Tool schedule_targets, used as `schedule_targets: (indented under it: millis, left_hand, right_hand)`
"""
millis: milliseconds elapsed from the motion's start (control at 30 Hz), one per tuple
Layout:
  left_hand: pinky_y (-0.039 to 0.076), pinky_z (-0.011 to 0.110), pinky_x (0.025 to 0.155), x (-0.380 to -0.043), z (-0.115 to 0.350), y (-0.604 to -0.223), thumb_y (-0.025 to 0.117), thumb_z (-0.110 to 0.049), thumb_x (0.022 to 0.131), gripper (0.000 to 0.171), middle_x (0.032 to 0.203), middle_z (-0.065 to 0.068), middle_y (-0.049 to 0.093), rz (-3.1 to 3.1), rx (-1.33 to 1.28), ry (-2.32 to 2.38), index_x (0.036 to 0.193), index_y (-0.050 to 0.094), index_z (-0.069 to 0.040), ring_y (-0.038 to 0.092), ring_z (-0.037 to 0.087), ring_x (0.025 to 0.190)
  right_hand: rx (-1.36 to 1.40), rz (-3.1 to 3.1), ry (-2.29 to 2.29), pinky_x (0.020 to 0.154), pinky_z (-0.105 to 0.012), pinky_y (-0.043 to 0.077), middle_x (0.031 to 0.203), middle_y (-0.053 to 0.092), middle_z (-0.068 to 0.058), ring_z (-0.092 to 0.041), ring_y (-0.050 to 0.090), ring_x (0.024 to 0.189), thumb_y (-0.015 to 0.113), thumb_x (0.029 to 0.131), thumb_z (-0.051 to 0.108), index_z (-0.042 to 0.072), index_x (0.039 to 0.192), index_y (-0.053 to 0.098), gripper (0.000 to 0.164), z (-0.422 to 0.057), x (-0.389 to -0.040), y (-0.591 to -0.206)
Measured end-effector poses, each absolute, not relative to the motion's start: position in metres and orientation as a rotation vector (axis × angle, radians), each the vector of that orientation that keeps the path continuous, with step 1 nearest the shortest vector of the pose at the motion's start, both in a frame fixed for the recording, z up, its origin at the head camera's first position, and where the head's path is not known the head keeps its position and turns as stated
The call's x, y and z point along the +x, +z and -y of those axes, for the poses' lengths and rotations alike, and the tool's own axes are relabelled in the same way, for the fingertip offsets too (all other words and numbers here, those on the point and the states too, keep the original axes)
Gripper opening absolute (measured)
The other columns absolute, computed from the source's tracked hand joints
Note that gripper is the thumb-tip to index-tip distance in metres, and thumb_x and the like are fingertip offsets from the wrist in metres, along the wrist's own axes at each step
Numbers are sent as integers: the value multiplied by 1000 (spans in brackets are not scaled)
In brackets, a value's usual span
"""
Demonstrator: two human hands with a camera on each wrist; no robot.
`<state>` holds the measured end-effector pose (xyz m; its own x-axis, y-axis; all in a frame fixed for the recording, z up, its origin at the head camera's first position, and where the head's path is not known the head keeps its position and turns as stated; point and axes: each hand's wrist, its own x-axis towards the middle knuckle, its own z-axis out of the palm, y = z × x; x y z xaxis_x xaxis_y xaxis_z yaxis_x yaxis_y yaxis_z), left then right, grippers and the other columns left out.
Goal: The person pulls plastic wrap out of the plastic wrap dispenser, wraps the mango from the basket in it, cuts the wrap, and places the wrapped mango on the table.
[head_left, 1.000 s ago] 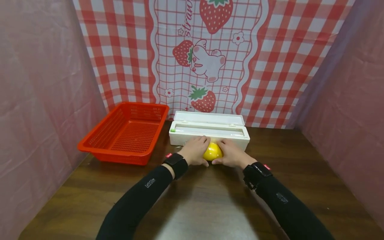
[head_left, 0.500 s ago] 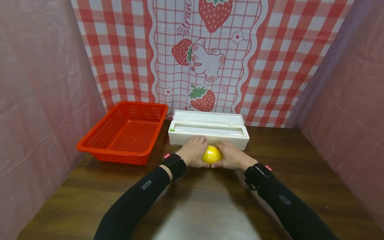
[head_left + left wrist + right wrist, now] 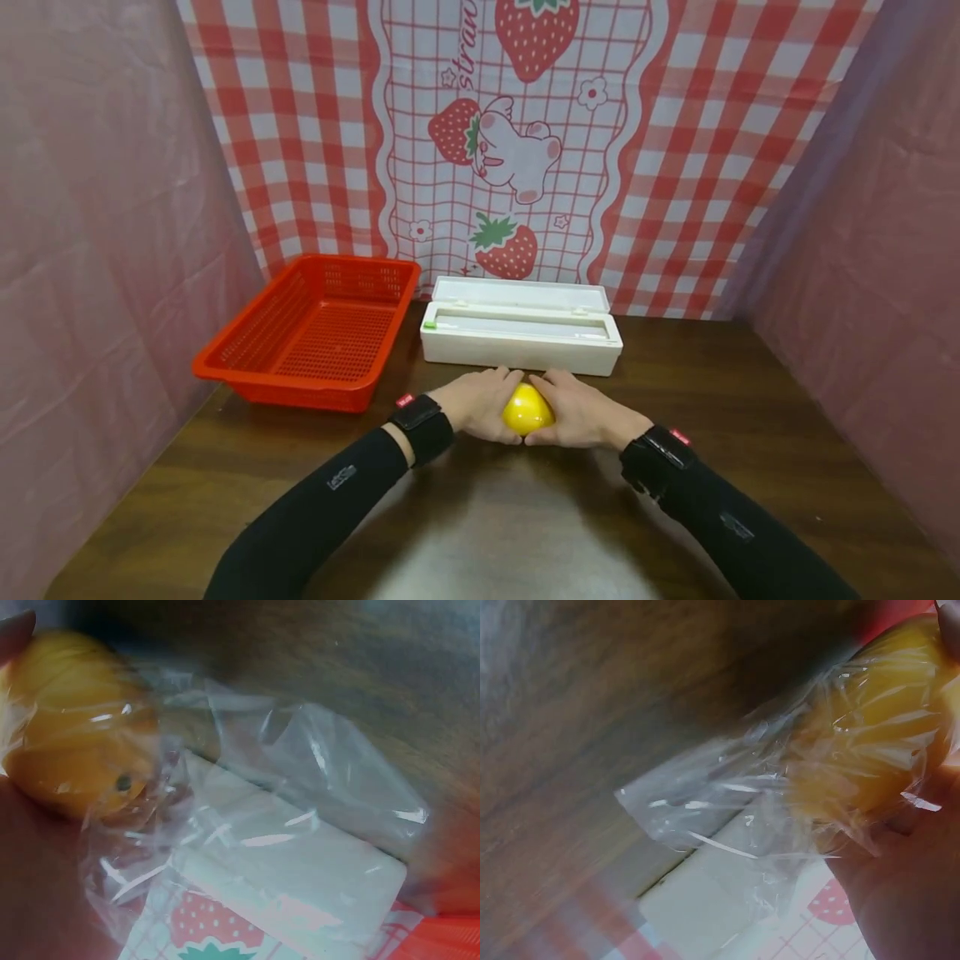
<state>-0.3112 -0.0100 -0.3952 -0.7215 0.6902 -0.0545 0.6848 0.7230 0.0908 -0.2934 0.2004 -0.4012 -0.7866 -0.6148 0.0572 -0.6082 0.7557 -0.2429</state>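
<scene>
Both hands hold a round, shiny yellow fruit [image 3: 527, 410] between them, in front of a white cling film box. Clear cling film [image 3: 322, 754] covers the fruit, and loose folds of it stick out on both sides in the wrist views. On the fruit's left side my left hand [image 3: 480, 404] grips it with curled fingers and thumb. My right hand [image 3: 581, 410] grips the opposite side, and the thumbs nearly meet at the near side. A dark spot shows on the fruit through the film in the left wrist view.
Behind the hands the white cling film box [image 3: 517, 351] stands with its lid [image 3: 521, 292] tipped back. A red plastic basket [image 3: 288, 393] stands to its left on the brown wooden table [image 3: 517, 517]. A checked strawberry cloth [image 3: 675, 167] hangs at the back.
Both hands have drawn the wrapped fruit nearer to me, away from the cling film box, so the box's front now shows. The box and basket have stayed in place.
</scene>
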Motion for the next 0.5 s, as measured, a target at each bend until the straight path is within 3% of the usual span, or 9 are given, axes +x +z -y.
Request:
schedule_targets:
  millis: [167, 333, 500]
  left_hand:
    - [50, 30, 84, -299, 14, -394, 78, -60, 78, 87, 113, 4, 53, -2816, 1162, 70, 139, 46, -8, 53, 17, 96]
    - [50, 28, 84, -295, 17, -399, 80, -69, 71, 92, 109, 1, 51, -2813, 1176, 118, 135, 48, -11, 51, 16, 96]
    - [50, 28, 86, -296, 17, -403, 82, -68, 70, 91, 109, -1, 54, -2832, 1205, 147, 135, 48, -13, 52, 17, 97]
  right_hand:
    - [-1045, -2899, -374, 83, -35, 48, 115, 52, -4, -17, 50, 97, 80, 78, 57, 2, 141, 52, 88, -198, -284, -403]
    - [-1086, -2859, -429, 82, -34, 50, 117, 50, -3, -15, 51, 95, 77, 81, 59, 6, 137, 50, 81, -197, -278, -409]
    - [-1089, -2824, -483, 86, -37, 48, 115, 52, 0, -16, 50, 98, 79, 78, 61, 9, 140, 44, 88, -196, -278, -413]
